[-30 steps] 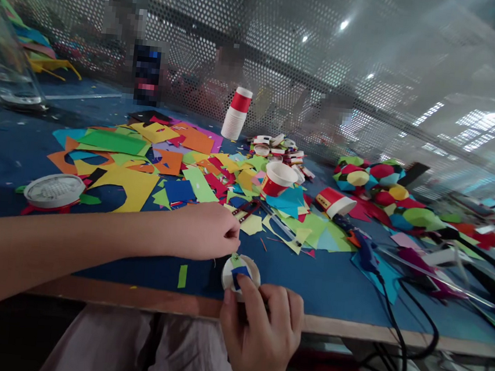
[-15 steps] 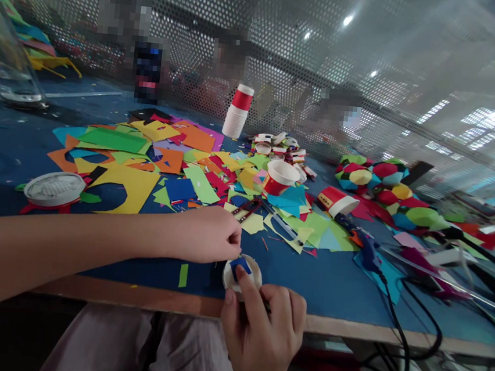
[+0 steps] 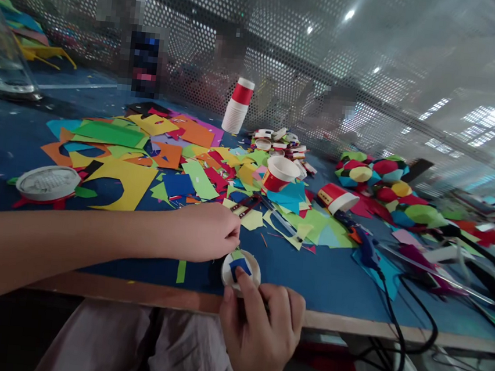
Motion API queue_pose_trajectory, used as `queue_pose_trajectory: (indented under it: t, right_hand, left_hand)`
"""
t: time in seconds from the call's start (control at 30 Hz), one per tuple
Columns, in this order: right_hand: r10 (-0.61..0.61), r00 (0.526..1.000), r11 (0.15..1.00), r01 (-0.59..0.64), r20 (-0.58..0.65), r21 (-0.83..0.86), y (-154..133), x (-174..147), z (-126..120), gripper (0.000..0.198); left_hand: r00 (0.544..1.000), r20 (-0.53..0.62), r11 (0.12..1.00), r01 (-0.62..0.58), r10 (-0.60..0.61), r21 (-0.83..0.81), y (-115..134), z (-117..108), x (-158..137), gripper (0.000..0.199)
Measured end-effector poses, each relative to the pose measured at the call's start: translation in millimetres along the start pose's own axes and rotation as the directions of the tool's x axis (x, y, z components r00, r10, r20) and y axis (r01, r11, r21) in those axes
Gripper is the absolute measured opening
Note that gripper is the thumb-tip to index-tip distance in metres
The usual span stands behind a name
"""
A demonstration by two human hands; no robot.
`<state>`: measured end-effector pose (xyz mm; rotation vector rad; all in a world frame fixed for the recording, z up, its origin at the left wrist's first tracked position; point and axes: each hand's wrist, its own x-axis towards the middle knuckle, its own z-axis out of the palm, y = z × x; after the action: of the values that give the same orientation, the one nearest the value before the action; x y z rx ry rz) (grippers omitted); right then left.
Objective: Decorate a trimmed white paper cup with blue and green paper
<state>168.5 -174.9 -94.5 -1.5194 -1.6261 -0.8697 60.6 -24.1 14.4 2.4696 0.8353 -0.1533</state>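
Note:
A small white round paper-cup piece point(image 3: 254, 266) is at the table's front edge, and a blue paper square point(image 3: 239, 263) lies in it. My right hand point(image 3: 263, 321) grips this cup piece, its index fingertip pressing on the blue square and its thumb at the near rim. Just above, my left hand point(image 3: 216, 233) has its fingers closed in a pinch. From beneath those fingers a light green paper strip point(image 3: 237, 254) reaches to the top of the blue square. The left fingertips are partly hidden.
Coloured paper scraps point(image 3: 200, 178) spread behind my hands, with scissors point(image 3: 245, 204) among them. Beyond are a cup stack point(image 3: 237, 106), a red-and-white cup point(image 3: 280, 174) and a tipped cup point(image 3: 337, 199). A blue glue gun point(image 3: 368, 249) with cables lies right; a decorated disc point(image 3: 48, 184) sits left.
My left hand has shifted slightly up and away from the cup piece, and more of the green strip shows. My right fingertip stays on the blue square. The view has moved a little.

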Motion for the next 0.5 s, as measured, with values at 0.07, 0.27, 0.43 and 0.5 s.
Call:
queue_pose_trajectory:
  t: [0.07, 0.27, 0.43, 0.5]
  right_hand:
    - [-0.017, 1.0, 1.0, 0.017, -0.009, 0.002, 0.7, -1.3, -0.2, 0.013]
    - [-0.032, 0.999, 0.999, 0.032, -0.024, -0.014, 0.9, -3.3, -0.1, 0.011]
    - [-0.041, 0.999, 0.999, 0.04, -0.034, -0.032, 0.9, -3.0, 0.0, 0.014]
    - [-0.044, 0.999, 0.999, 0.043, -0.03, -0.033, 1.2, -3.1, -0.1, 0.014]
  left_hand:
    - [1.0, -0.004, 1.0, 0.001, -0.001, 0.0, -0.6, 0.1, -0.9, 0.019]
    - [1.0, -0.008, 1.0, -0.015, 0.015, -0.026, -5.0, -1.0, 0.0, 0.019]
    - [1.0, 0.011, 0.998, -0.028, 0.028, -0.055, -8.4, -0.9, 2.0, 0.016]
    - [1.0, 0.01, 0.998, -0.029, 0.03, -0.057, -8.9, -0.8, 2.7, 0.018]
